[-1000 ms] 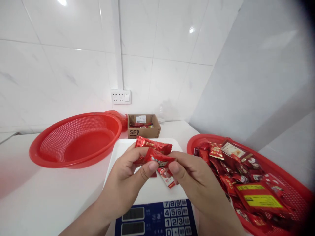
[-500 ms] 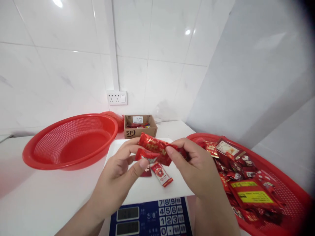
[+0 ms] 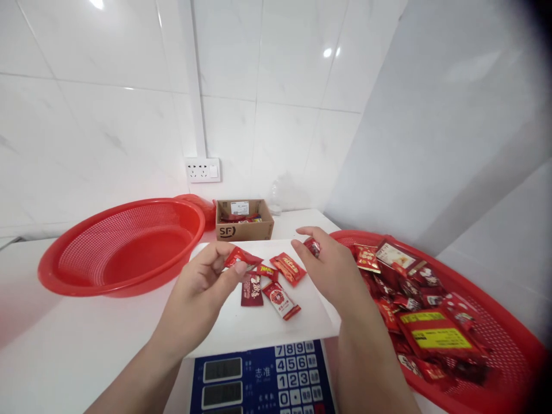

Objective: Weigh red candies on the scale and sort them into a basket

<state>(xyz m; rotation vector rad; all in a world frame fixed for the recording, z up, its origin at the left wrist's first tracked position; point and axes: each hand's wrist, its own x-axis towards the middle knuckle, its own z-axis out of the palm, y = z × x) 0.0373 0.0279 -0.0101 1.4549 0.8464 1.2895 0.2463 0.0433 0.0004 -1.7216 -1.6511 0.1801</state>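
My left hand (image 3: 202, 287) pinches a shiny red snack packet (image 3: 241, 257) between thumb and fingers over the white scale pan (image 3: 297, 333). At the pan's right side, my right hand (image 3: 334, 267) has its thumb and index finger apart. A small dark red wrapped snack (image 3: 313, 246) shows inside that hand, partly hidden by the fingers. Between my hands lie a dark red packet (image 3: 252, 290), a red-and-white packet (image 3: 281, 300), a red packet with gold lettering (image 3: 288, 268) and a small packet with yellow lettering (image 3: 267, 272).
A red perforated basket (image 3: 509, 322) full of red packets stands on the right. Another red basket (image 3: 56, 276) is on the left. Behind the pan sits a cardboard box (image 3: 248, 231) holding packets. The scale's keypad (image 3: 297, 379) faces me.
The red packet with gold lettering that was in my fingers now lies on the pan. My hands have moved apart, the left one keeping its red packet.
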